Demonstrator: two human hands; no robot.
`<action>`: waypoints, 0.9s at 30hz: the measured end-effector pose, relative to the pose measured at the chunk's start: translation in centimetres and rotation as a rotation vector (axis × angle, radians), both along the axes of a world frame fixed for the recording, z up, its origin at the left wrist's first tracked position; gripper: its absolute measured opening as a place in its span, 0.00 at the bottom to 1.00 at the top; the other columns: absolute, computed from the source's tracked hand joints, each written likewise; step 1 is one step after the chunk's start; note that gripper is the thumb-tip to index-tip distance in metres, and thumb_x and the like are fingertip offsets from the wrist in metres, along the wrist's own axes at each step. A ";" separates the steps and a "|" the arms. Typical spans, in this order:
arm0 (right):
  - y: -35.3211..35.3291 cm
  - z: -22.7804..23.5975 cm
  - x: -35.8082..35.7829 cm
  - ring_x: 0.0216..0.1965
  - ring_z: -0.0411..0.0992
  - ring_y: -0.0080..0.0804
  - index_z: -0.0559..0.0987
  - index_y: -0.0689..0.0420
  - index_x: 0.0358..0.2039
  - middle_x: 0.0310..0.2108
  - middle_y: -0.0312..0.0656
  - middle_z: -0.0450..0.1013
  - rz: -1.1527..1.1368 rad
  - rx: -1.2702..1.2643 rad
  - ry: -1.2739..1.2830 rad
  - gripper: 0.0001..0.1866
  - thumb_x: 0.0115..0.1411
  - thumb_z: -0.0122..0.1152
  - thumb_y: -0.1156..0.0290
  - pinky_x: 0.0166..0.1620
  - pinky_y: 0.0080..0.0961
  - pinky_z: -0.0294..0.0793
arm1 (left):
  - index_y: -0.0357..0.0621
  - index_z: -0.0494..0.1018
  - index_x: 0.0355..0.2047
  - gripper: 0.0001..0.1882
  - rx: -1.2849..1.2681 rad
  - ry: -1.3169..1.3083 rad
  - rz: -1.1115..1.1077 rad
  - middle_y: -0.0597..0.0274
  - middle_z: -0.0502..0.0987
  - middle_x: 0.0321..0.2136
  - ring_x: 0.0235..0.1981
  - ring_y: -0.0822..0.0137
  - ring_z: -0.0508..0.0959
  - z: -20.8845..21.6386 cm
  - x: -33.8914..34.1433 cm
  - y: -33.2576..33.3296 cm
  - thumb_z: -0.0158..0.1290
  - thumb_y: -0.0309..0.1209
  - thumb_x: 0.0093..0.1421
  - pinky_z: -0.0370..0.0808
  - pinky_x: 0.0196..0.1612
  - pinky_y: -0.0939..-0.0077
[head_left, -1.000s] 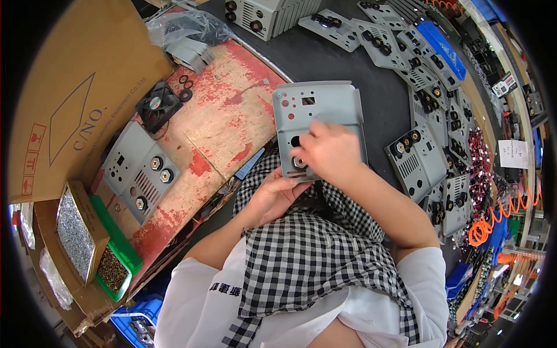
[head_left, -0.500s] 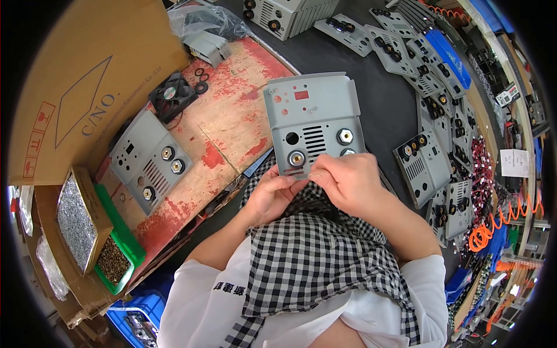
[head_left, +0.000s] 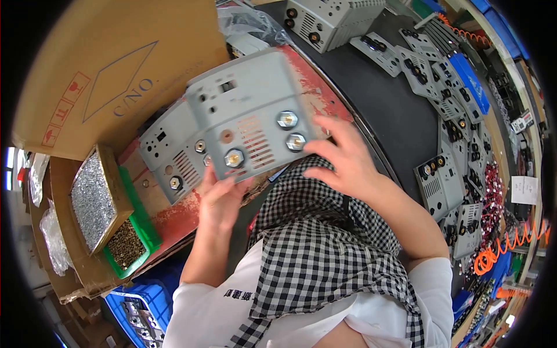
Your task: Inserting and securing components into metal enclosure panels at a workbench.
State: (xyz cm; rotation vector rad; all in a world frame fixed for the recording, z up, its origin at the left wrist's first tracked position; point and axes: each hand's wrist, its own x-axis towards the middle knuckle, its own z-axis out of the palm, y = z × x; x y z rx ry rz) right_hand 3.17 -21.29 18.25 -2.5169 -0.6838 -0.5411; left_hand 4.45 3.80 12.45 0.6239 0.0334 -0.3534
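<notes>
A person in a white top and a black-and-white checked apron point(head_left: 325, 255) works with two bare hands. The left hand point(head_left: 223, 200) has its grip narrowed on the lower edge of a gray metal panel point(head_left: 249, 104), thumb against its face. The right hand point(head_left: 348, 162) is wide, its fingers spread just beside the panel's right edge; whether they touch it cannot be told. The panel, slightly blurred, is raised and tilted above a worn red tabletop point(head_left: 310, 78); three hex nuts with brass-colored centers sit around its slots. Behind its left side, partly covered, lies a similar second panel point(head_left: 165, 151). To the left are a green bin point(head_left: 154, 229) of small brass-colored parts and, beside it, a brown box point(head_left: 122, 211) of silvery pieces. A large cardboard box point(head_left: 116, 75) stands beyond. On the right, more gray panels point(head_left: 444, 185) with black fittings cover part of a black surface point(head_left: 371, 95); at the far end stands a row of panels point(head_left: 342, 23).
</notes>
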 end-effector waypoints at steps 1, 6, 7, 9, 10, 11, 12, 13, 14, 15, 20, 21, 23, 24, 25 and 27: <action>1.4 -0.9 0.9 0.44 0.65 0.45 0.73 0.51 0.32 0.48 0.44 0.61 0.043 0.010 -0.014 0.16 0.40 0.66 0.67 0.43 0.38 0.67 | 0.48 0.61 0.50 0.27 0.025 -0.021 0.074 0.60 0.70 0.43 0.44 0.61 0.72 0.8 -0.2 1.2 0.47 0.18 0.47 0.71 0.49 0.61; 8.3 -3.8 4.9 0.33 0.71 0.39 0.70 0.53 0.26 0.41 0.43 0.64 0.205 0.303 0.038 0.10 0.43 0.62 0.74 0.31 0.30 0.72 | 0.41 0.55 0.53 0.28 0.329 -0.184 0.351 0.56 0.64 0.49 0.51 0.61 0.66 1.8 -0.5 6.4 0.43 0.20 0.49 0.65 0.52 0.63; 9.3 -4.3 5.5 0.32 0.71 0.39 0.70 0.53 0.26 0.39 0.43 0.65 0.257 0.296 0.053 0.10 0.43 0.61 0.74 0.31 0.31 0.72 | 0.41 0.55 0.53 0.28 0.336 -0.193 0.353 0.56 0.64 0.49 0.51 0.61 0.66 1.6 -0.6 7.4 0.43 0.20 0.49 0.65 0.52 0.63; 10.8 -5.7 5.9 0.33 0.71 0.38 0.70 0.54 0.26 0.40 0.41 0.65 0.251 0.241 0.082 0.09 0.44 0.61 0.74 0.32 0.30 0.72 | 0.34 0.55 0.55 0.28 0.804 -0.174 0.543 0.55 0.62 0.52 0.52 0.63 0.64 0.9 -1.0 9.2 0.40 0.19 0.50 0.59 0.55 0.68; 11.2 -6.3 6.0 0.34 0.71 0.38 0.70 0.54 0.25 0.41 0.39 0.66 0.245 0.178 0.119 0.08 0.45 0.60 0.73 0.33 0.29 0.72 | 0.34 0.55 0.55 0.28 0.803 -0.187 0.541 0.55 0.62 0.52 0.52 0.63 0.64 -0.1 -0.9 9.8 0.40 0.19 0.50 0.59 0.55 0.68; 11.5 -6.7 6.0 0.34 0.71 0.38 0.70 0.54 0.26 0.40 0.39 0.67 0.230 0.150 0.116 0.07 0.46 0.59 0.71 0.31 0.30 0.72 | 0.34 0.54 0.56 0.29 0.829 -0.133 0.535 0.55 0.60 0.54 0.53 0.64 0.63 -1.1 -0.9 10.3 0.40 0.18 0.50 0.57 0.56 0.70; 11.8 -6.9 6.2 0.34 0.71 0.38 0.70 0.54 0.26 0.40 0.39 0.67 0.219 0.150 0.108 0.07 0.46 0.59 0.71 0.31 0.30 0.72 | 0.34 0.52 0.57 0.31 0.854 -0.080 0.525 0.54 0.59 0.55 0.54 0.64 0.62 -1.8 -0.7 10.7 0.40 0.17 0.50 0.54 0.57 0.72; 12.2 -7.1 6.4 0.34 0.71 0.39 0.69 0.54 0.26 0.41 0.40 0.67 0.225 0.165 0.109 0.07 0.47 0.58 0.71 0.31 0.31 0.72 | 0.35 0.49 0.59 0.33 0.718 0.004 0.496 0.54 0.56 0.57 0.56 0.64 0.59 -1.8 -0.7 10.4 0.38 0.15 0.49 0.54 0.58 0.70; 12.5 -7.1 6.5 0.34 0.71 0.39 0.69 0.54 0.27 0.41 0.40 0.67 0.229 0.179 0.111 0.07 0.48 0.58 0.71 0.31 0.32 0.73 | 0.35 0.49 0.59 0.33 0.720 -0.004 0.486 0.54 0.56 0.57 0.56 0.64 0.59 -1.7 -0.6 10.0 0.38 0.15 0.49 0.54 0.58 0.70; 12.5 -7.0 6.6 0.35 0.71 0.43 0.68 0.55 0.29 0.42 0.43 0.67 0.245 0.175 0.143 0.08 0.49 0.57 0.71 0.31 0.34 0.73 | 0.35 0.49 0.59 0.33 0.714 -0.017 0.536 0.54 0.56 0.57 0.57 0.64 0.58 -1.7 -0.5 9.5 0.37 0.14 0.49 0.54 0.58 0.70; 12.4 -7.2 6.7 0.36 0.70 0.46 0.67 0.57 0.33 0.42 0.48 0.66 0.243 0.103 0.181 0.08 0.50 0.51 0.72 0.33 0.36 0.73 | 0.37 0.52 0.58 0.35 0.671 -0.074 0.596 0.55 0.57 0.56 0.57 0.63 0.58 -1.4 0.3 8.9 0.34 0.13 0.45 0.54 0.58 0.71; 12.5 -7.2 6.6 0.36 0.70 0.46 0.66 0.59 0.34 0.40 0.49 0.65 0.230 0.080 0.173 0.09 0.52 0.47 0.73 0.33 0.37 0.73 | 0.37 0.52 0.58 0.34 0.710 -0.070 0.592 0.55 0.57 0.56 0.56 0.63 0.59 -1.3 0.6 8.8 0.35 0.13 0.47 0.54 0.58 0.70; 12.7 -7.0 6.5 0.35 0.71 0.48 0.66 0.59 0.34 0.43 0.50 0.65 0.215 0.088 0.190 0.09 0.50 0.50 0.74 0.33 0.37 0.73 | 0.37 0.52 0.58 0.33 0.765 -0.091 0.598 0.55 0.57 0.56 0.56 0.62 0.59 -1.7 0.9 8.9 0.35 0.13 0.48 0.53 0.58 0.70; 12.6 -6.9 6.5 0.34 0.71 0.49 0.65 0.58 0.33 0.46 0.51 0.64 0.221 0.092 0.210 0.10 0.49 0.52 0.75 0.32 0.37 0.73 | 0.37 0.52 0.58 0.31 0.820 -0.104 0.625 0.54 0.57 0.56 0.56 0.62 0.59 -2.1 0.9 8.9 0.35 0.14 0.50 0.53 0.58 0.69; 12.4 -6.9 6.6 0.35 0.71 0.49 0.66 0.57 0.38 0.48 0.52 0.63 0.214 0.058 0.248 0.13 0.49 0.52 0.75 0.32 0.37 0.73 | 0.37 0.52 0.58 0.30 0.945 -0.115 0.625 0.54 0.57 0.57 0.56 0.62 0.59 -2.6 0.9 9.0 0.37 0.15 0.53 0.53 0.58 0.69; 11.4 -6.8 5.9 0.35 0.71 0.49 0.66 0.56 0.40 0.49 0.52 0.62 0.208 0.068 0.247 0.15 0.50 0.52 0.74 0.32 0.37 0.73 | 0.37 0.52 0.58 0.29 0.980 -0.172 0.653 0.54 0.57 0.57 0.56 0.62 0.59 -3.4 0.7 9.1 0.37 0.15 0.53 0.54 0.58 0.68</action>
